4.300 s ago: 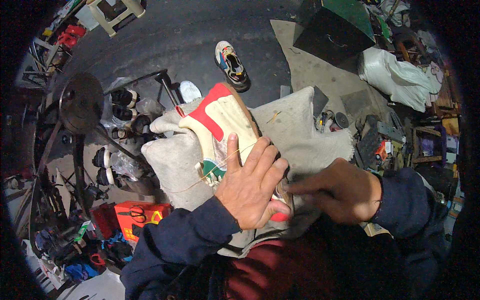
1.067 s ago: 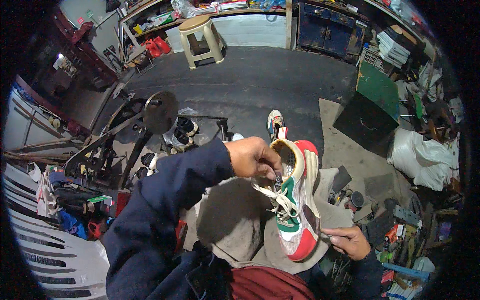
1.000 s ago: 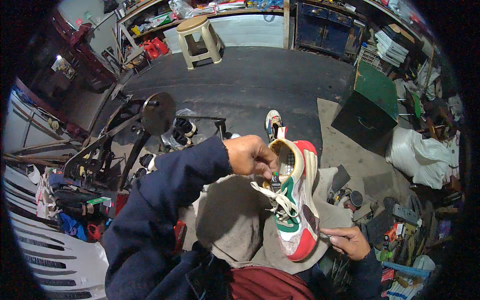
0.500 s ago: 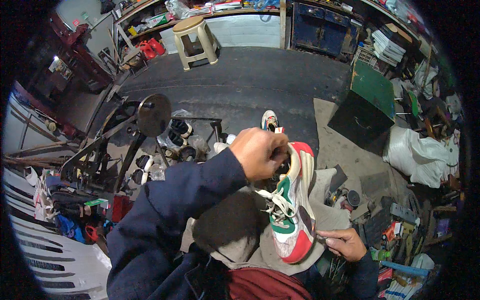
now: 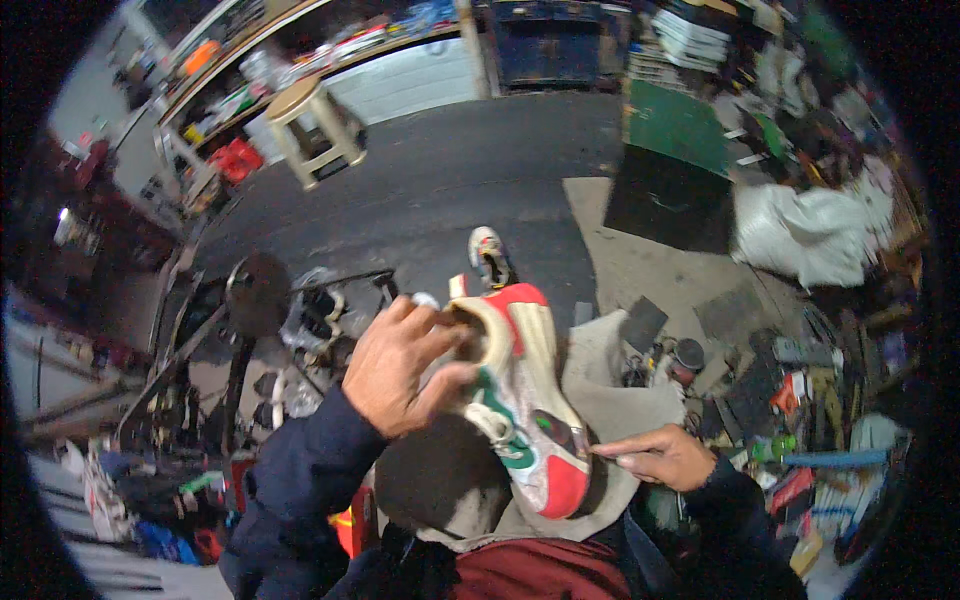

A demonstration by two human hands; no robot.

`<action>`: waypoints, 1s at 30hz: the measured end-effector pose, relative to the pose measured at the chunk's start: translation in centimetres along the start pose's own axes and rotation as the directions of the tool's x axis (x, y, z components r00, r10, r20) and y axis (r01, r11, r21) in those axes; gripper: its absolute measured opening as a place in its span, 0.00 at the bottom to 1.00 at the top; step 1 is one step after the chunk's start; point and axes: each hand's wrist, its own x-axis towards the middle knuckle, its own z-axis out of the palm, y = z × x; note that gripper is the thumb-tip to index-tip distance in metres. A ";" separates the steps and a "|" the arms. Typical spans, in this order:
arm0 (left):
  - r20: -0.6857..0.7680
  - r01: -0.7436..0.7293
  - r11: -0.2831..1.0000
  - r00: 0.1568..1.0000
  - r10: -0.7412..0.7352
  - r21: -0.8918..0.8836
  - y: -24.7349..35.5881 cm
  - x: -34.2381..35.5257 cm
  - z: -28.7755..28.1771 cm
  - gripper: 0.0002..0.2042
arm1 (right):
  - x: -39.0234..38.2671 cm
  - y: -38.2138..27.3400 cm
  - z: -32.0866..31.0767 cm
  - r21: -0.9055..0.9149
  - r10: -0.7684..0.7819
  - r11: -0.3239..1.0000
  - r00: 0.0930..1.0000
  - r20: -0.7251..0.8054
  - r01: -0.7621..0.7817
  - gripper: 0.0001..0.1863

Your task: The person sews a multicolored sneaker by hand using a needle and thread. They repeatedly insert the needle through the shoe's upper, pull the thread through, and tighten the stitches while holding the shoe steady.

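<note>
A sneaker (image 5: 545,395) in white, red, green and cream lies across my lap on a grey cloth (image 5: 625,400), its red toe pointing toward me. At its collar is my left hand (image 5: 400,370), fingers bent and thumb spread apart from them; the fingertips are blurred against the shoe opening. My right hand (image 5: 665,457) is pinched at the sole edge near the toe, index finger stretched along. What it pinches is too small to make out. A dark, rounded pad (image 5: 440,475) sits on my lap left of the toe. Another sneaker (image 5: 489,257) rests on the floor beyond.
A black metal stand with a round wheel (image 5: 258,293) stands on the left, with shoes in plastic beside it. Ahead are a stool (image 5: 310,130) and a shelf. A green-topped box (image 5: 675,165), white sack (image 5: 800,235) and scattered tools lie right.
My left hand has come down and left from its closed hold above the collar, its fingers opening. The shoe has tilted slightly. My right hand stays by the sole. The whole view has shifted.
</note>
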 end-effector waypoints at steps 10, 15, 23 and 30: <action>0.634 0.614 0.355 0.770 -0.072 -0.705 -0.7 -4.7 2.7 0.16 | 1.0 3.7 0.7 0.002 -0.283 0.959 0.958 0.045 0.283 0.19; 0.858 0.834 0.290 0.508 -0.071 -0.470 -0.7 -5.8 5.1 0.30 | 1.4 5.1 1.2 0.123 -0.295 0.953 0.941 0.165 0.277 0.19; 0.898 0.907 -0.265 0.386 0.210 -0.328 0.3 -6.5 8.9 0.39 | 0.3 4.3 1.5 0.045 -0.166 0.986 0.982 0.087 0.163 0.18; 0.791 0.808 -0.079 0.588 0.170 -0.584 5.3 -6.8 10.2 0.26 | -0.3 2.5 1.1 -0.026 -0.043 0.999 0.989 0.144 0.048 0.18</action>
